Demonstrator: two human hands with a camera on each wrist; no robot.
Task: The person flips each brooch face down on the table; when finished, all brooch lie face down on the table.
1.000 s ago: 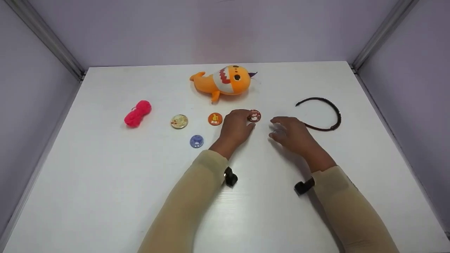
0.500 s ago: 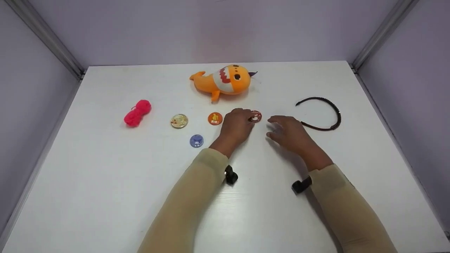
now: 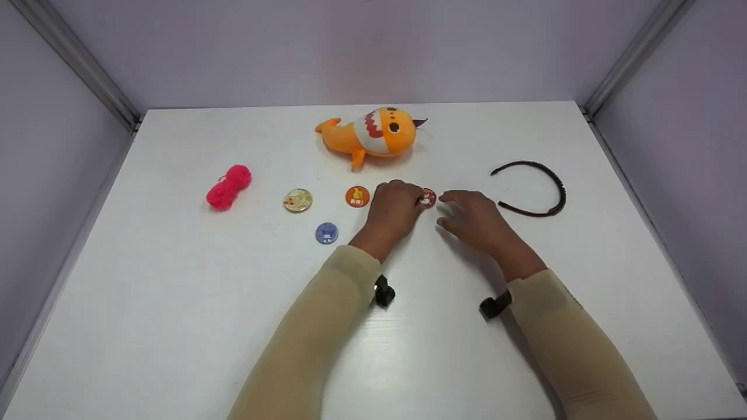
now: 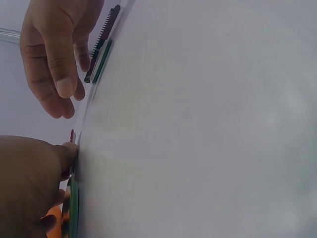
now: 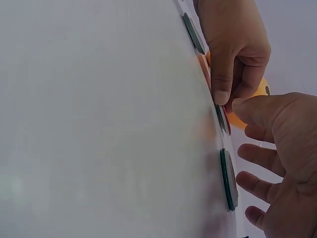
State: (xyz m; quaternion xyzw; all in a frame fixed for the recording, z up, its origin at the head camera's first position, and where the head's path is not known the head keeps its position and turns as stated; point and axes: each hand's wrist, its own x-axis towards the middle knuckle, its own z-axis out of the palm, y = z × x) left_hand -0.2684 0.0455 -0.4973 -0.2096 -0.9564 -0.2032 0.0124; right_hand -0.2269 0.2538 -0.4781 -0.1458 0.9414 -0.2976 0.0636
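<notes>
My left hand [image 3: 392,213] pinches a round red pin badge [image 3: 429,198] between thumb and fingers, low at the white table [image 3: 175,315]. In the right wrist view the red badge [image 5: 225,121] sticks out past the left thumb, close to the table. My right hand [image 3: 475,219] hovers just right of it with relaxed, parted fingers and holds nothing. Below the right hand's fingers lies another round badge [image 5: 229,178], hidden in the head view. An orange badge [image 3: 357,196] lies left of my left hand, with a blue badge [image 3: 327,233] and a yellowish badge [image 3: 297,200] farther left.
An orange shark plush [image 3: 370,137] lies at the back middle. A pink bundle of yarn [image 3: 229,188] sits at the left. A black headband [image 3: 563,195] lies right of my right hand. Walls enclose the table at the back and sides.
The red badge has shifted slightly right and toward me under my left fingers. My right hand has moved a little left, closer to it. The other things stay in place.
</notes>
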